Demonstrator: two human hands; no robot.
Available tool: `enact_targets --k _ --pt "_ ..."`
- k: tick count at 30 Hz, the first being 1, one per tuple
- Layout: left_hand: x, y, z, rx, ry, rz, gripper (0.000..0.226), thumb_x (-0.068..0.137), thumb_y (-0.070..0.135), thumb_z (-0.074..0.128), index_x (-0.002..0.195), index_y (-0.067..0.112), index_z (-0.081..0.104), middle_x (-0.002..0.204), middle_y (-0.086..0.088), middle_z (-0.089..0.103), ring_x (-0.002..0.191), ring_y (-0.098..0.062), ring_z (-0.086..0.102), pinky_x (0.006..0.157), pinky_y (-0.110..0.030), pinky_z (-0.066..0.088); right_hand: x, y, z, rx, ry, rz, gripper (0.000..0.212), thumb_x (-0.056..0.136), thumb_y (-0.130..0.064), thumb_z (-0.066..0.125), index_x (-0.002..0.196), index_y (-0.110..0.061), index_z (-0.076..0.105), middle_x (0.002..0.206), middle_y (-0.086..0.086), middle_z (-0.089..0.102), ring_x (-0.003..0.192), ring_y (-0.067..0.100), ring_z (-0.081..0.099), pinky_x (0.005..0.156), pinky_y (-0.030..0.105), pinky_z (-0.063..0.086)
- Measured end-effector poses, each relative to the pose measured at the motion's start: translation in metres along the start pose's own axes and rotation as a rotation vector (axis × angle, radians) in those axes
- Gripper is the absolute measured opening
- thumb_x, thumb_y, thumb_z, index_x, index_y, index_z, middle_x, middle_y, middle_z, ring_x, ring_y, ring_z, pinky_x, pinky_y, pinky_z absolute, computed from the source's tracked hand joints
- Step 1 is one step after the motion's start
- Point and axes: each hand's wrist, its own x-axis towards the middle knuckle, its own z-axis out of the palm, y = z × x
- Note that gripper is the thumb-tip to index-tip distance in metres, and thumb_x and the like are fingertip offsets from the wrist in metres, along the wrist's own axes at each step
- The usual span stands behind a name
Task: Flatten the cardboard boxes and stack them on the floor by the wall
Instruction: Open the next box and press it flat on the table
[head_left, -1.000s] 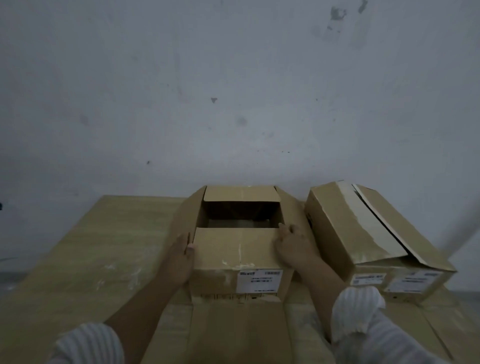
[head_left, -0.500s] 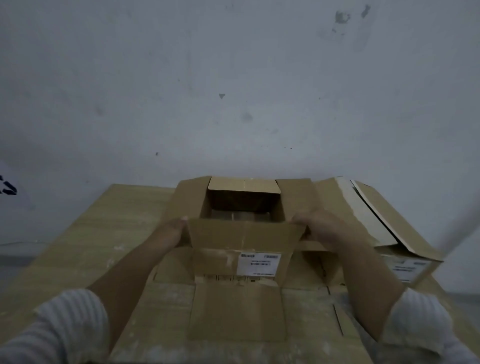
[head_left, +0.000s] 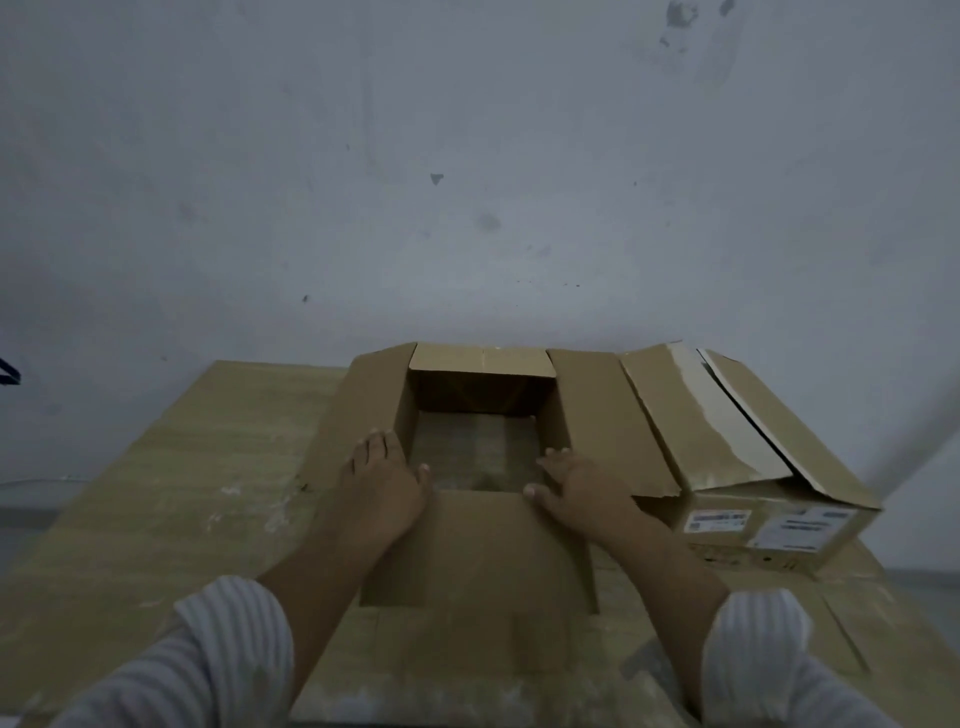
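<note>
An open brown cardboard box (head_left: 480, 545) lies in front of me on a wooden table, its flaps spread outward and the table showing through its open middle. My left hand (head_left: 384, 478) presses flat on the box's near left corner, fingers apart. On the near right corner my right hand (head_left: 576, 480) presses down the same way. A second cardboard box (head_left: 727, 441), still in box shape with white labels on its end and loose top flaps, stands just to the right, touching the first box's right flap.
The wooden table (head_left: 171, 493) runs up to a grey-white wall (head_left: 467, 182) behind the boxes. Flat cardboard pieces (head_left: 841, 623) lie under the right box near the table's right edge. A strip of floor shows at far left.
The near wall with the white label has gone down flat toward me and the side flaps have spread out. Both hands moved from gripping the box's top edge to pressing on its corners.
</note>
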Motion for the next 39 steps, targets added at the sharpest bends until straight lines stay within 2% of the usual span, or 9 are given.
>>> enact_targets --k 7,15,18,23,26,29,31,35,39 --pt "0.052 0.008 -0.018 0.005 -0.069 0.045 0.069 0.097 0.038 0.038 0.15 0.007 0.007 0.16 -0.012 0.009 0.146 -0.029 0.01 0.118 -0.042 0.015 0.101 0.023 -0.012 -0.093 0.014 0.008 0.068 0.095 -0.042 0.044 0.15 -0.014 0.014 0.159 0.007 0.013 0.146 0.026 0.01 0.116 0.038 0.017" --pt "0.049 0.002 -0.01 -0.028 -0.035 0.092 0.075 0.092 0.035 0.041 0.151 0.009 0.004 0.16 -0.008 0.007 0.147 -0.023 0.009 0.118 -0.036 0.015 0.202 0.031 -0.035 -0.034 0.078 0.167 0.086 0.089 -0.04 0.053 0.15 -0.019 -0.003 0.16 0.002 -0.01 0.144 0.035 0.007 0.109 0.054 0.026" --pt "0.049 0.002 -0.011 -0.029 -0.037 0.08 0.076 0.093 0.038 0.04 0.151 0.01 0.001 0.161 -0.006 0.003 0.147 -0.021 0.006 0.119 -0.035 0.014 0.225 0.03 -0.033 -0.133 0.018 0.249 0.082 0.089 -0.04 0.049 0.15 -0.019 -0.001 0.16 0.002 -0.006 0.138 0.039 0.019 0.105 0.051 0.031" --pt "0.051 -0.001 -0.009 -0.061 -0.036 0.065 0.075 0.092 0.039 0.04 0.152 0.014 0.001 0.161 -0.002 0.003 0.147 -0.018 0.005 0.119 -0.037 0.015 0.23 0.03 -0.029 -0.137 -0.027 0.299 0.078 0.089 -0.043 0.047 0.15 -0.022 0.004 0.16 0.001 0.006 0.139 0.037 0.018 0.108 0.051 0.026" --pt "0.053 -0.006 -0.008 -0.297 -0.017 0.009 0.067 0.093 0.04 0.044 0.15 0.016 0.019 0.158 -0.002 0.02 0.144 -0.02 0.019 0.116 -0.039 0.023 0.212 0.029 -0.033 0.012 -0.03 0.307 0.08 0.09 -0.05 0.046 0.15 -0.022 0.002 0.16 -0.001 0.001 0.144 0.035 0.011 0.112 0.055 0.018" --pt "0.052 -0.021 -0.01 -0.503 0.075 -0.14 0.035 0.091 0.045 0.044 0.108 0.018 0.057 0.111 -0.003 0.062 0.108 -0.03 0.057 0.091 -0.045 0.046 0.174 0.035 -0.029 0.222 0.029 0.36 0.074 0.092 -0.053 0.041 0.15 -0.019 0.01 0.16 0.003 0.008 0.145 0.03 0.013 0.111 0.055 0.019" --pt "0.049 -0.037 -0.014 -0.492 0.089 -0.257 0.039 0.086 0.054 0.043 0.08 0.017 0.054 0.085 -0.006 0.061 0.087 -0.033 0.06 0.08 -0.045 0.049 0.142 0.044 -0.022 0.34 0.044 0.426 0.07 0.092 -0.059 0.034 0.148 -0.019 0.02 0.157 0.007 0.018 0.141 0.032 0.022 0.111 0.055 0.025" --pt "0.042 -0.067 -0.016 -0.551 0.007 -0.524 0.056 0.085 0.053 0.054 0.108 0.002 0.059 0.106 -0.023 0.062 0.094 -0.038 0.06 0.078 -0.041 0.047 0.082 0.061 -0.011 0.432 0.085 0.618 0.075 0.087 -0.069 0.027 0.142 -0.018 0.032 0.151 0.013 0.028 0.133 0.039 0.033 0.106 0.056 0.027" --pt "0.041 -0.073 -0.045 -1.122 0.006 -0.721 0.025 0.088 0.024 0.062 0.07 0.008 0.055 0.068 -0.015 0.051 0.054 -0.024 0.043 0.046 -0.021 0.035 0.047 0.073 -0.03 0.377 0.126 0.599 0.056 0.089 -0.055 0.043 0.118 -0.008 0.053 0.127 0.017 0.055 0.106 0.034 0.053 0.097 0.046 0.043"
